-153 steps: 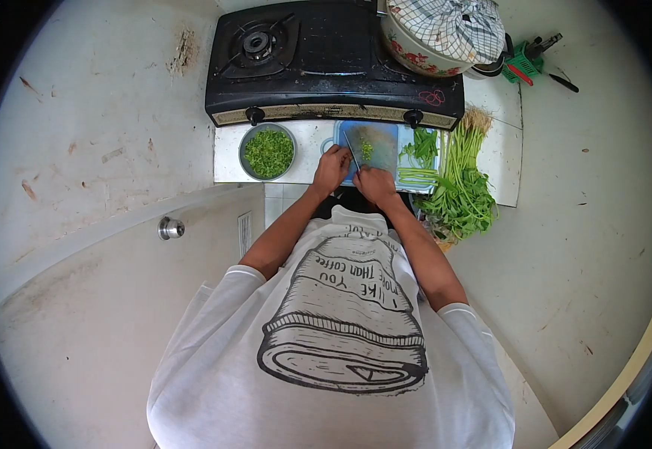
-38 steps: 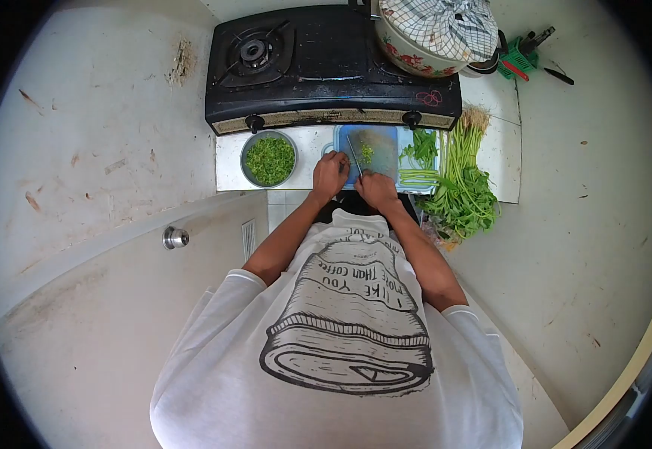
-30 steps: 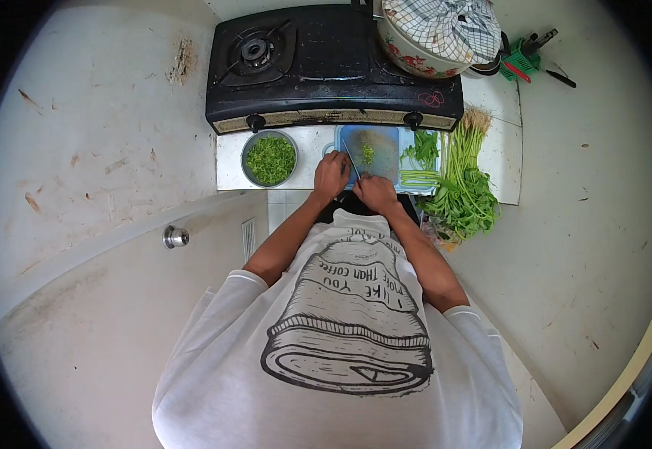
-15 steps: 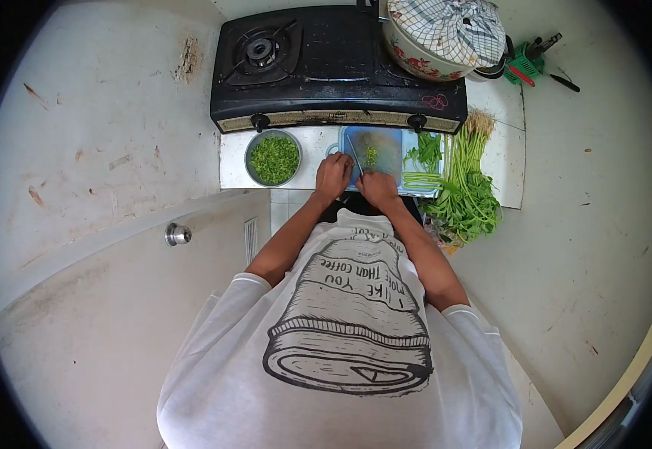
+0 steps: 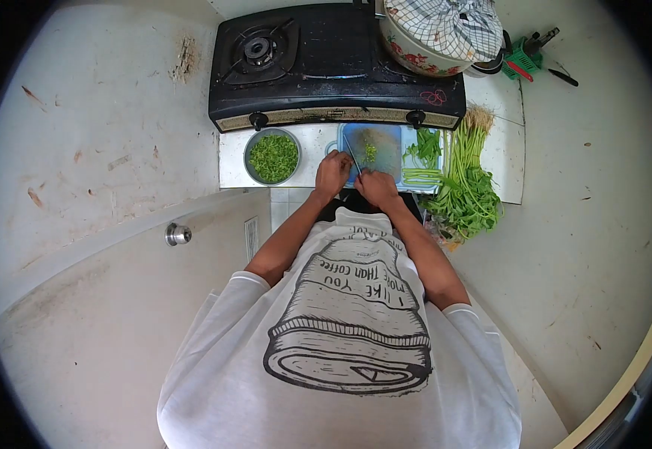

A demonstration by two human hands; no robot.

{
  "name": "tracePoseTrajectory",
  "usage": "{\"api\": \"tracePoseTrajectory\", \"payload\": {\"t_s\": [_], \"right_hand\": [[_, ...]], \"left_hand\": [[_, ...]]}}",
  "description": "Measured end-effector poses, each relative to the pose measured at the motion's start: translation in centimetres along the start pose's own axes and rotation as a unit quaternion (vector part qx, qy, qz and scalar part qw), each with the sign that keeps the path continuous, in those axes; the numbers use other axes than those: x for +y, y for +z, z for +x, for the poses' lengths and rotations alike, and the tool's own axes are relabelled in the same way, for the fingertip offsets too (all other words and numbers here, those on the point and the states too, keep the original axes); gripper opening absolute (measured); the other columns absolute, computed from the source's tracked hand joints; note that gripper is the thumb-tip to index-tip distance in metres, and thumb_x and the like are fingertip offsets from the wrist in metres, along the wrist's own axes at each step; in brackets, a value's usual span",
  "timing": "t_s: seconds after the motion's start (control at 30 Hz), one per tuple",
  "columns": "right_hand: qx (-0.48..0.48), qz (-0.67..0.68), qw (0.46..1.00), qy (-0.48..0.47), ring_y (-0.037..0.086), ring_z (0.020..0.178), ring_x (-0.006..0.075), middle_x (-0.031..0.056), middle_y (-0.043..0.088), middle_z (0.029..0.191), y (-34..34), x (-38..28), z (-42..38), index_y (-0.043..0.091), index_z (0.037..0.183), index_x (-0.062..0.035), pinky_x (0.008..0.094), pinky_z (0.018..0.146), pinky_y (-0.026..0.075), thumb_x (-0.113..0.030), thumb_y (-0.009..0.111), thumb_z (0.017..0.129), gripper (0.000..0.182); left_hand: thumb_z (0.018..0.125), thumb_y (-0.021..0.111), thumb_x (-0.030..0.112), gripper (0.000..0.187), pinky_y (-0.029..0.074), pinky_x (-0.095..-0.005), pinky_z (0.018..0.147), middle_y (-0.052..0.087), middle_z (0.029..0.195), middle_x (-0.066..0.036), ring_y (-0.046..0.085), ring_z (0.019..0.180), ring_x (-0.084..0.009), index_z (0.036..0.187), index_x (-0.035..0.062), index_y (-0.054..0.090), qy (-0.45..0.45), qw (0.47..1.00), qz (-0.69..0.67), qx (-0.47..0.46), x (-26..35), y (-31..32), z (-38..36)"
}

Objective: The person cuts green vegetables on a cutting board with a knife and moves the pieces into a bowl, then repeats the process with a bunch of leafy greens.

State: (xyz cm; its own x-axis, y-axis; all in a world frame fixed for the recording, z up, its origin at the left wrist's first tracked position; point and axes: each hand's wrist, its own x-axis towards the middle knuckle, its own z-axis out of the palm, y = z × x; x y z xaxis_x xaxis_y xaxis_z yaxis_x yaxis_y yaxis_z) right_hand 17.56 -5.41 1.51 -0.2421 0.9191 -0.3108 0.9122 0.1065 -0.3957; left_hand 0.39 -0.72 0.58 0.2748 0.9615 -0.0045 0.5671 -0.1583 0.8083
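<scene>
My right hand (image 5: pixel 376 187) is wrapped round the handle of a knife (image 5: pixel 352 153), whose blade slants up and left over the blue cutting board (image 5: pixel 392 142). My left hand (image 5: pixel 333 173) rests at the board's left edge, close to the blade, with its fingers bent together; whatever they hold is hidden. A little chopped green (image 5: pixel 371 153) lies on the board, right of the blade. Cut stems (image 5: pixel 421 176) and leaves (image 5: pixel 425 148) lie at the board's right side. A grey bowl of chopped greens (image 5: pixel 273 156) stands to the left.
Behind the board is a black two-burner stove (image 5: pixel 333 52), with a cloth-covered flowered pot (image 5: pixel 423 60) at its right. A bunch of leafy greens with roots (image 5: pixel 469 161) lies right of the board. A green basket with utensils (image 5: pixel 522 61) is at the back right.
The view has shifted very slightly. Both hands and the knife hold almost the same places.
</scene>
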Motion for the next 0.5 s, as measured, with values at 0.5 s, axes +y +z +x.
{"api": "tracePoseTrajectory", "payload": {"t_s": [0.5], "right_hand": [[-0.016, 0.007, 0.999, 0.031, 0.075, 0.081, 0.0426, 0.0249, 0.074, 0.083, -0.9, -0.5, 0.1, 0.070, 0.097, 0.0004, 0.0531, 0.079, 0.059, -0.037, 0.051, 0.104, 0.042]], "left_hand": [[0.087, 0.069, 0.006, 0.008, 0.056, -0.0461, 0.082, 0.068, 0.091, -0.015, 0.068, 0.089, -0.0370, 0.093, 0.0053, 0.074, 0.001, 1.000, 0.010, 0.005, -0.5, 0.2, -0.4]]}}
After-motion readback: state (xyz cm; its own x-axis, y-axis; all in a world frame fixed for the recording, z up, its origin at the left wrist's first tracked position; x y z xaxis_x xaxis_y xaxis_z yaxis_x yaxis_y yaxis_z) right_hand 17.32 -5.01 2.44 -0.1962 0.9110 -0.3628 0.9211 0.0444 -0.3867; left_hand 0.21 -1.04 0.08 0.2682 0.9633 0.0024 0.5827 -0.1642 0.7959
